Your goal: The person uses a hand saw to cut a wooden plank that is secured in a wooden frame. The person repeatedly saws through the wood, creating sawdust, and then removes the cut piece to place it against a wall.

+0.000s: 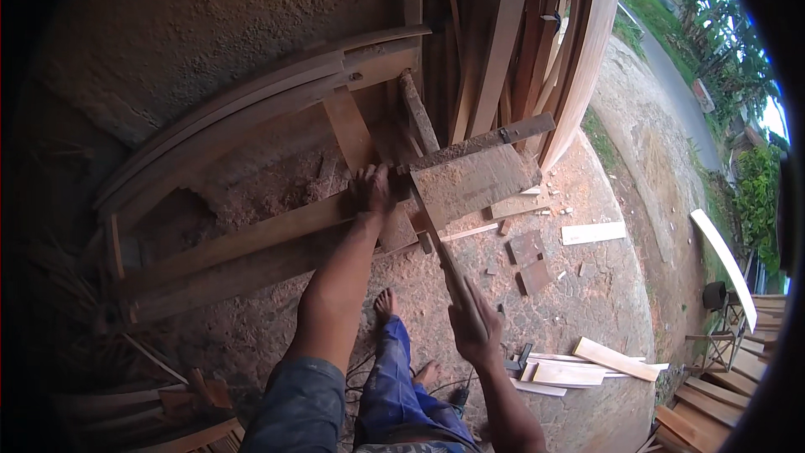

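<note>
The right hand (475,319) is closed around the lower part of a strip (454,273), holding it low in front of the body. The strip is long, straight and narrow, seen nearly edge-on. It looks like wood: warm brown toward its far end, duller and greyer near the hand, with a paler line along one side. Whether it is plain wood or part of a tool, I cannot tell. It slants from the hand up and leftward to the near corner of a board (482,184), where its far end meets or overlaps that corner; which of the two, I cannot make out.

The left hand (375,189) lies at the right end of a long wooden beam (260,235), back upward and fingers bent, just beside the board; whether it grips anything is hidden.

The board is broad, flat and roughly rectangular, its greyish-brown top coated with reddish sawdust. A dark, narrow bar (524,128) runs along its far edge, also dusty.

On the dusty floor (604,310) lie a white plank (593,233), two dark brown blocks (526,262) and a loose pile of pale boards (570,373).
</note>
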### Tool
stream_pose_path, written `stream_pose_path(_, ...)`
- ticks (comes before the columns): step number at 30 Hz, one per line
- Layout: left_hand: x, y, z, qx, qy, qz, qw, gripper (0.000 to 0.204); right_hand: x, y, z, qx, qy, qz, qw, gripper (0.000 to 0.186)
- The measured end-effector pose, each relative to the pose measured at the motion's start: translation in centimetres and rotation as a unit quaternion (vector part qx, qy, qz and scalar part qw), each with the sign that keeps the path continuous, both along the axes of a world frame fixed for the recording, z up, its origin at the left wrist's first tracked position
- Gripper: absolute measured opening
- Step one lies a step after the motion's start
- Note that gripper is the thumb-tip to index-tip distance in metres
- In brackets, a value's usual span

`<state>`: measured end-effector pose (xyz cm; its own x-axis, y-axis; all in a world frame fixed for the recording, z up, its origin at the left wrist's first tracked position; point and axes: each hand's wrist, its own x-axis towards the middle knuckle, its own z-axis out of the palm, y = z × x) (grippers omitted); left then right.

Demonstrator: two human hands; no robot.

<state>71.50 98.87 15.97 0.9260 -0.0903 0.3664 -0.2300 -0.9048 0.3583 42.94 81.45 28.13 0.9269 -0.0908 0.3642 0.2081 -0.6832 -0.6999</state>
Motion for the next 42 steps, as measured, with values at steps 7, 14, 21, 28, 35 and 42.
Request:
stream_pose_path(7, 0.5, 1.7, -0.5, 0.008, 0.046, 0.005, 0.999, 0.02, 2.2, 1.5, -0.1, 0.086, 0.045, 0.009, 0.995, 0.052)
stream_pose_path(14, -0.2, -0.2, 0.0, 0.013, 0.049, 0.004, 0.999, 0.02, -5.5, -0.7, -0.2, -0.104, 0.005, 0.001, 0.995, 0.057)
stream_pose_path(21, 0.3, 0.8, -0.5, -0.012, 0.027, -0.003, 1.0, 0.018, 4.5, 2.2, -2.4, 0.116, 0.094, -0.025, 0.988, 0.055)
stream_pose_path(28, 0.5, 0.7, -0.2, 0.012, 0.041, 0.013, 0.999, 0.017, -12.9, -0.5, -0.2, -0.071, 0.288, -0.041, 0.954, 0.057)
stream_pose_path(35, 1.6, 0.2, -2.3, -0.033, -0.01, 0.018, 0.999, 0.018, 10.0, 2.2, -4.8, 0.194, 0.076, -0.011, 0.978, 0.048)
stream_pose_path(42, 0.4, -0.2, -0.1, 0.006, 0.034, 0.025, 0.999, 0.022, -10.6, 0.2, 2.2, -0.036, 0.209, -0.023, 0.977, 0.058)
